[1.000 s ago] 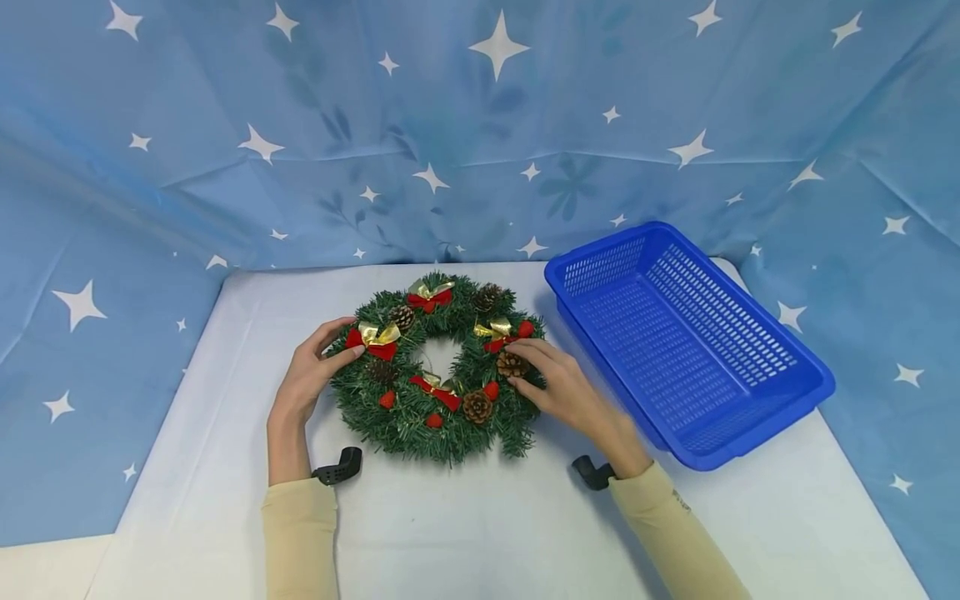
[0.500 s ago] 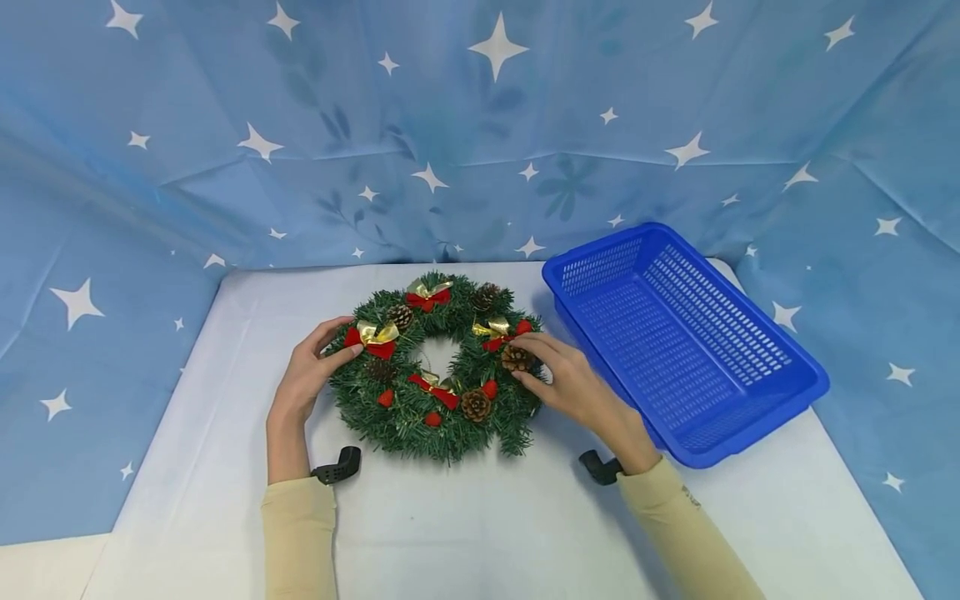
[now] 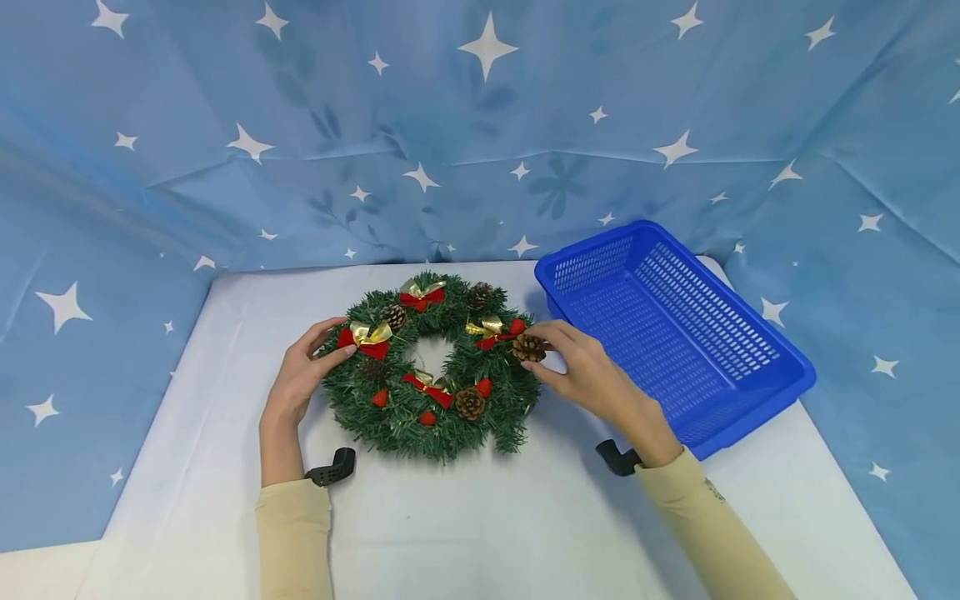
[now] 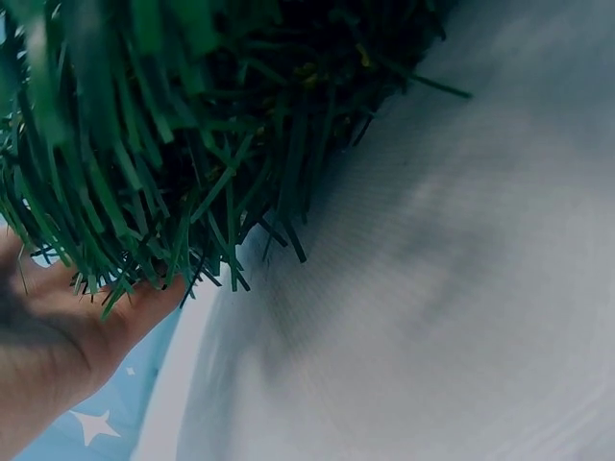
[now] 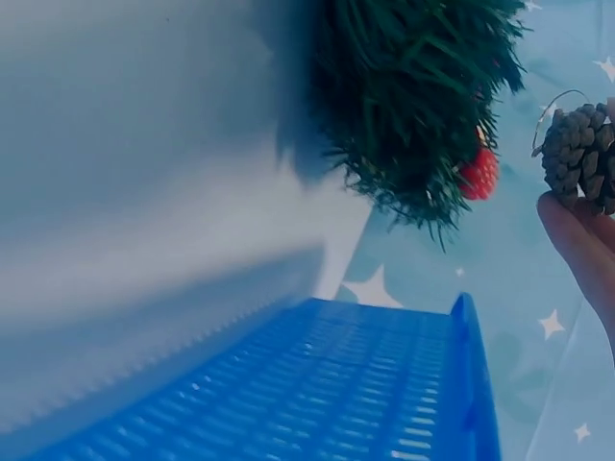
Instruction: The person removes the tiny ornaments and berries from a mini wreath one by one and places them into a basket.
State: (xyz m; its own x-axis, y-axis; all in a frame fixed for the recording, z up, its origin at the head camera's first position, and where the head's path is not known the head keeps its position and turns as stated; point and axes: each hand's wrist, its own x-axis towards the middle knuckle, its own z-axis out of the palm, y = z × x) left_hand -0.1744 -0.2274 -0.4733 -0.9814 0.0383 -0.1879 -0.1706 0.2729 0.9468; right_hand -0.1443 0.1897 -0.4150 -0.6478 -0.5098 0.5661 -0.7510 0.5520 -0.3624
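Observation:
A green wreath (image 3: 438, 437) with red and gold bows, red berries and pine cones lies on the white table. My left hand (image 3: 296, 372) grips its left side, the thumb on top by a bow (image 3: 365, 338). From the left wrist view, green tinsel strands hide most of those fingers. Between thumb and fingers my right hand (image 3: 592, 372) pinches a pine cone (image 3: 530, 348) at the wreath's right edge. The right wrist view shows this cone (image 5: 575, 158) apart from the greenery, a thin wire loop on it.
A blue plastic basket (image 3: 678, 333) with slotted walls stands at an angle on the right, close to my right forearm. Behind the table (image 3: 450, 533) hangs a blue cloth (image 3: 480, 125) with white stars.
My right hand has drawn the pine cone up and to the right, off the wreath. The left hand keeps its hold; the view has shifted slightly.

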